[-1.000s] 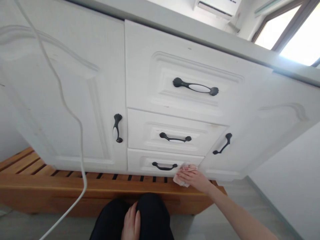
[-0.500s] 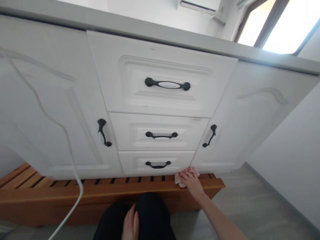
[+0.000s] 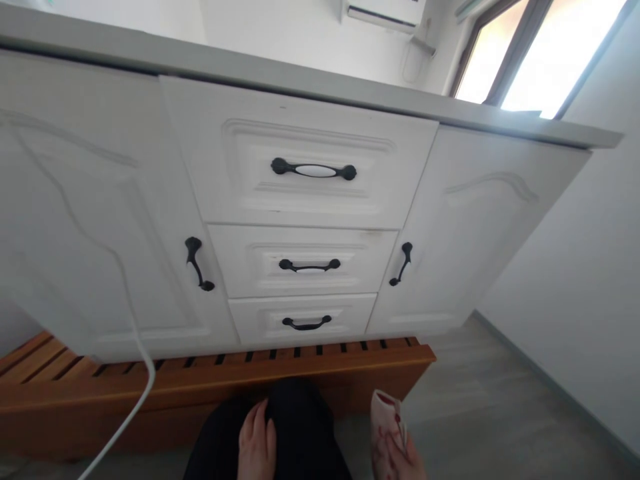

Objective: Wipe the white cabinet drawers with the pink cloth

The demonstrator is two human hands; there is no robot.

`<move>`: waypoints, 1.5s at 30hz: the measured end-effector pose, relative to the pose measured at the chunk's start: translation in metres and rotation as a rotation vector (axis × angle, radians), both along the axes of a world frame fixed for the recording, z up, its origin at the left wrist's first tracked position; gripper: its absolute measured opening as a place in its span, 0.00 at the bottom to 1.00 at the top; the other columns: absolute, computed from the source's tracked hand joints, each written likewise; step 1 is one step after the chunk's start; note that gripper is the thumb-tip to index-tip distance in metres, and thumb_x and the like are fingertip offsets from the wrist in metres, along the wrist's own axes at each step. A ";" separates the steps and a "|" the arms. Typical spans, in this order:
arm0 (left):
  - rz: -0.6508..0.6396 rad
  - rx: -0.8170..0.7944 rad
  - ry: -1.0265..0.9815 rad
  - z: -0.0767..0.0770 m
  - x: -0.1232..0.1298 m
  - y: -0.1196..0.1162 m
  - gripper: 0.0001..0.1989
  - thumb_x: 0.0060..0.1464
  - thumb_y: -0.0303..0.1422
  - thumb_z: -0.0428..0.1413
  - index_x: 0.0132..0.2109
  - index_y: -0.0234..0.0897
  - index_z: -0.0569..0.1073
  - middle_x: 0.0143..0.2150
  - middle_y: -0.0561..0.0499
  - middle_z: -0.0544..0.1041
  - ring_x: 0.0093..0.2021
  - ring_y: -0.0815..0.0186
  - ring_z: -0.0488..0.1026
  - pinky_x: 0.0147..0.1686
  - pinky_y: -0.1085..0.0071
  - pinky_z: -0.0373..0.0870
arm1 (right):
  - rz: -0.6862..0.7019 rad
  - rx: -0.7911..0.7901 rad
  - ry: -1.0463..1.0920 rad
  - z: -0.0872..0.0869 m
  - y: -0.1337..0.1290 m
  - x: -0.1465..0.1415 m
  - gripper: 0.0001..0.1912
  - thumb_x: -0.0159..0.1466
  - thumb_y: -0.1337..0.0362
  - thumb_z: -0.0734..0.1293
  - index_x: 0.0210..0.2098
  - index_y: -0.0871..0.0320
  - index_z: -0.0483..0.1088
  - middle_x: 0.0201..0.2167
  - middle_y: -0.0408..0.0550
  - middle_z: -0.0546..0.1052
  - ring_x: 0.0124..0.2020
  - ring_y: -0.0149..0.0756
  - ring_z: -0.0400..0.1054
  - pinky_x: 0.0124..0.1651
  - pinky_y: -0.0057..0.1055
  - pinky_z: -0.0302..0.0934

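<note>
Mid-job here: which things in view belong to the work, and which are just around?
Likely part of the work:
- pale cloth, held in the right hand
- white cabinet, directly in front
- slatted wooden bench beneath it

Apparently just around:
- white cord, trailing at the left
- air conditioner, on the wall
- window, upper right

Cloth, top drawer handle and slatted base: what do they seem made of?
Cloth: probably soft, matte fabric, judging by its folds. Top drawer handle: likely dark metal, from its slim, curved shape, with a smooth white inlay, perhaps ceramic. Slatted base: probably varnished wood, given its brown colour and slight sheen.
</note>
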State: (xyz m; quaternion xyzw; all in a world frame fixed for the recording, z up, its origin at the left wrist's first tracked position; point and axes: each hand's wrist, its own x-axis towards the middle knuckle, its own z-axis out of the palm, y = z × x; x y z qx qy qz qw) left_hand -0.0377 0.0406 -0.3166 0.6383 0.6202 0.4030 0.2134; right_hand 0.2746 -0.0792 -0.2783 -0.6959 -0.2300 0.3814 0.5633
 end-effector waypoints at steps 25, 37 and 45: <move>-0.711 -0.797 -1.342 0.181 0.154 -0.088 0.33 0.45 0.41 0.68 0.57 0.39 0.68 0.56 0.40 0.76 0.58 0.52 0.72 0.63 0.55 0.63 | 0.246 0.156 -0.428 0.157 -0.019 -0.044 0.24 0.67 0.47 0.58 0.55 0.53 0.69 0.53 0.52 0.73 0.57 0.41 0.67 0.61 0.34 0.59; -0.695 -0.997 -1.455 0.149 0.175 -0.086 0.28 0.44 0.39 0.69 0.52 0.36 0.73 0.51 0.40 0.79 0.55 0.51 0.75 0.60 0.55 0.66 | 0.368 -0.125 -0.584 0.148 -0.040 -0.015 0.12 0.64 0.55 0.62 0.42 0.53 0.73 0.41 0.49 0.76 0.41 0.39 0.73 0.43 0.30 0.66; -0.701 -1.145 -1.505 0.156 0.175 -0.083 0.29 0.47 0.43 0.67 0.55 0.40 0.72 0.52 0.44 0.79 0.60 0.54 0.72 0.65 0.58 0.60 | 0.339 -0.204 -0.684 0.148 -0.029 -0.022 0.12 0.64 0.53 0.61 0.38 0.52 0.71 0.38 0.48 0.76 0.37 0.39 0.73 0.41 0.31 0.65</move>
